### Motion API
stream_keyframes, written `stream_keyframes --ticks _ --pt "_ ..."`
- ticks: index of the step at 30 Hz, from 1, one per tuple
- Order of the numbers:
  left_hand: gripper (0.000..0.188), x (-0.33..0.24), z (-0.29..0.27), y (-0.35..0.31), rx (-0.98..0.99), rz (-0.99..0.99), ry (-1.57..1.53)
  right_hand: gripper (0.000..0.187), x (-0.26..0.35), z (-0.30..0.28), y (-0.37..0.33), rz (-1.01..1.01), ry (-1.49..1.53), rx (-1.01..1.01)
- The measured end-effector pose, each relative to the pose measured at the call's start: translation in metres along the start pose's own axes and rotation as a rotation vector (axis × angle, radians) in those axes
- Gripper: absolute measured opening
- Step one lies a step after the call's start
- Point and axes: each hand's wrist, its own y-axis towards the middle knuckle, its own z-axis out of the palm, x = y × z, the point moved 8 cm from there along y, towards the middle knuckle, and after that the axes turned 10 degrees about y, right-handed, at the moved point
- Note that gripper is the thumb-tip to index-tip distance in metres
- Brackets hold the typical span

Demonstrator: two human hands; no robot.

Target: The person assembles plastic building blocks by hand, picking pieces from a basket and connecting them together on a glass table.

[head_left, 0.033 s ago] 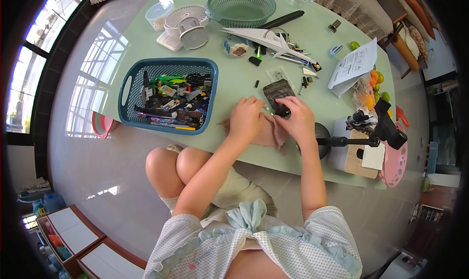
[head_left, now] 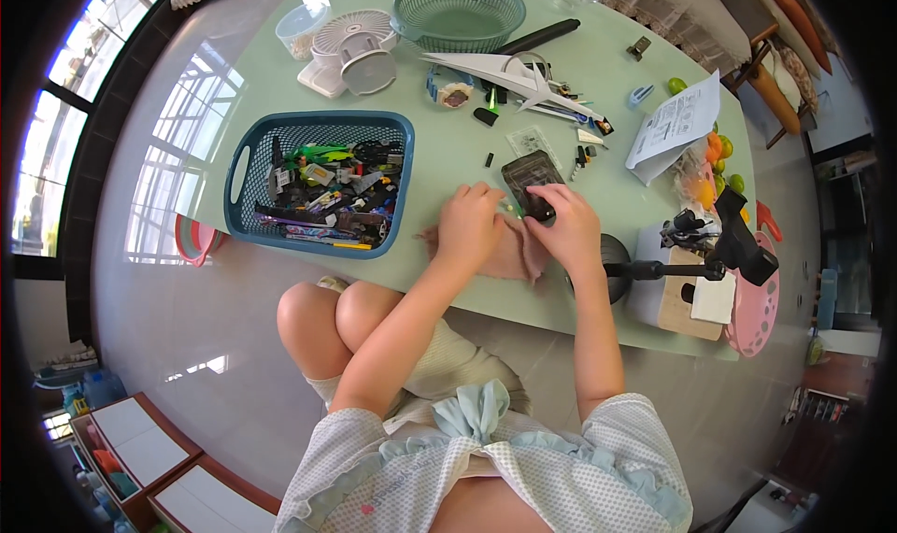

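My left hand (head_left: 470, 223) rests above a dusty-pink cloth (head_left: 514, 255) at the table's near edge, its fingers curled together. Facing it, my right hand (head_left: 572, 227) is closed in a pinch beside a dark rectangular tray-like object (head_left: 529, 171). Small pale and greenish bits show between the two hands, too small to name. What the fingertips hold is mostly hidden. Just beyond the dark object lies a clear patterned sheet (head_left: 528, 141).
A blue basket (head_left: 404, 197) of mixed small parts and pens stands left. Farther back are a white fan (head_left: 355, 36), a green basket (head_left: 404, 19) and a white triangular piece (head_left: 495, 71). On the right stand a black phone stand (head_left: 645, 270), a paper sheet (head_left: 675, 127) and fruit (head_left: 705, 192).
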Motion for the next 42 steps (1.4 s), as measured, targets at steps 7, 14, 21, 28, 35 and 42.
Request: stream_keyframes --ticks 7,14,21,28,35,42 --pt "0.024 -0.004 0.016 0.009 0.076 -0.003 -0.006 0.034 -0.020 -0.022 0.000 0.008 0.023 -0.246" --pt "0.022 -0.001 0.017 0.014 0.096 -0.019 -0.006 0.030 -0.014 0.009 -0.001 0.081 0.190 0.027" --pt "0.019 -0.005 0.014 0.015 0.084 0.032 -0.015 0.031 -0.004 0.019 0.002 -0.050 0.066 -0.049" --pt "0.012 -0.014 0.017 0.013 0.030 0.132 0.055 0.024 -0.009 0.019 0.019 0.091 0.178 -0.006" --pt "0.012 -0.005 0.010 0.013 -0.005 0.075 -0.034 0.019 0.002 0.025 0.052 -0.062 0.123 -0.090" --pt "0.011 0.008 -0.003 0.010 0.009 -0.041 -0.188 0.019 0.014 0.042 0.074 -0.317 -0.021 -0.062"
